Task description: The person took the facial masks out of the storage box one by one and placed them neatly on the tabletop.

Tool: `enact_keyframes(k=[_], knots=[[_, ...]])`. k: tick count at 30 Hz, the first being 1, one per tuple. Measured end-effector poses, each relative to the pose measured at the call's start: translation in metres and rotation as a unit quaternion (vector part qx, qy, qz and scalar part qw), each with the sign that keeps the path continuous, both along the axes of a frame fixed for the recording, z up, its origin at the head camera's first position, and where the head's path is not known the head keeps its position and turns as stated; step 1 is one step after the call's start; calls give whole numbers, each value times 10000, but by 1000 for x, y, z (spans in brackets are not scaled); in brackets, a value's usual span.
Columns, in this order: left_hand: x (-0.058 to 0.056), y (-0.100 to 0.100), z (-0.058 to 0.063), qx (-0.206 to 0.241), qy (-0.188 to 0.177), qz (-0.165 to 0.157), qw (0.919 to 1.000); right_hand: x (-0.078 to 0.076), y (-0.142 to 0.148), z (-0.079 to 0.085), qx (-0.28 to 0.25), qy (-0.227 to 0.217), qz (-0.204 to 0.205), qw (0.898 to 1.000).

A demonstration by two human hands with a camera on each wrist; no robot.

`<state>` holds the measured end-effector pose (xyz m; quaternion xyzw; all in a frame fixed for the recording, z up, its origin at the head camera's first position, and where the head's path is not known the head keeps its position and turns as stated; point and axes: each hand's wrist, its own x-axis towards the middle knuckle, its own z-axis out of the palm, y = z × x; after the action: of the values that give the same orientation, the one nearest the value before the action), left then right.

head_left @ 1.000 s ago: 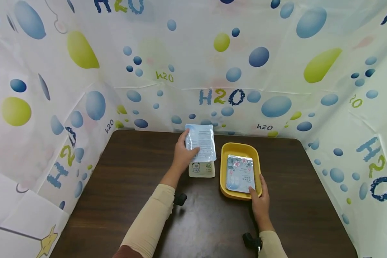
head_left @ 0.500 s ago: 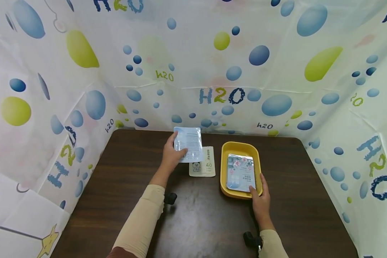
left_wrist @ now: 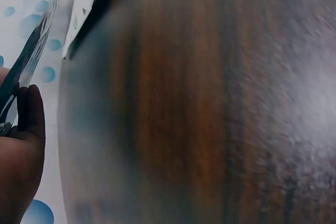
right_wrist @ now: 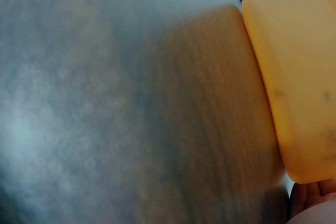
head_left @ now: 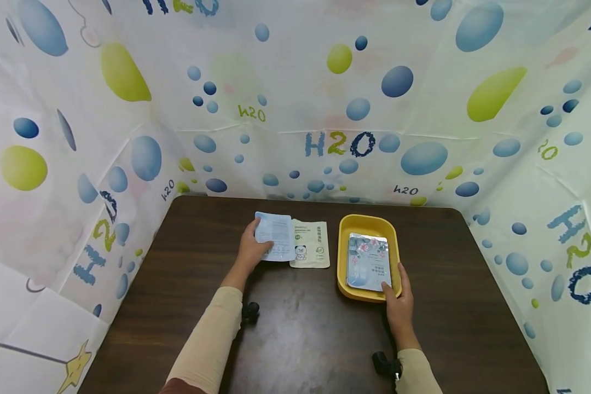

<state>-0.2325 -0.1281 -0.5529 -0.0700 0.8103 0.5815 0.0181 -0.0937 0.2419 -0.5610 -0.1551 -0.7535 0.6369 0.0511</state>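
My left hand (head_left: 251, 249) pinches a flat light-blue packet (head_left: 278, 235) with fine printed text, thumb on its face. In the left wrist view that packet (left_wrist: 37, 45) is seen almost edge-on beside the hand (left_wrist: 23, 145). A cream packet (head_left: 312, 243) with a bear drawing and green print lies on the table, just right of the blue one, which overlaps its left edge in the head view. My right hand (head_left: 400, 309) grips the near right corner of a yellow tray (head_left: 354, 221). Inside the tray lies a blue packet with pink flowers (head_left: 369, 262).
Everything is on a dark brown wooden table (head_left: 295, 339). A white cloth (head_left: 276, 82) printed with blue and green drops rises behind the table's back edge and along both sides. A small black device (head_left: 385, 365) is worn on the right wrist.
My left hand has carried the light-blue packet left and lower toward the table, uncovering most of the cream packet. The right hand stays on the tray.
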Motion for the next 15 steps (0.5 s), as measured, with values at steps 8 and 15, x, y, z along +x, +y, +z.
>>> enact_keyframes(k=[8,15], knots=[[-2,-8,-10,-1359,316,-453,9892,0,0,0,-51,174,45,9998],[0,-10,-16,-3591,-52,-774,9301,0,-1,-1,22,144,8,9999]])
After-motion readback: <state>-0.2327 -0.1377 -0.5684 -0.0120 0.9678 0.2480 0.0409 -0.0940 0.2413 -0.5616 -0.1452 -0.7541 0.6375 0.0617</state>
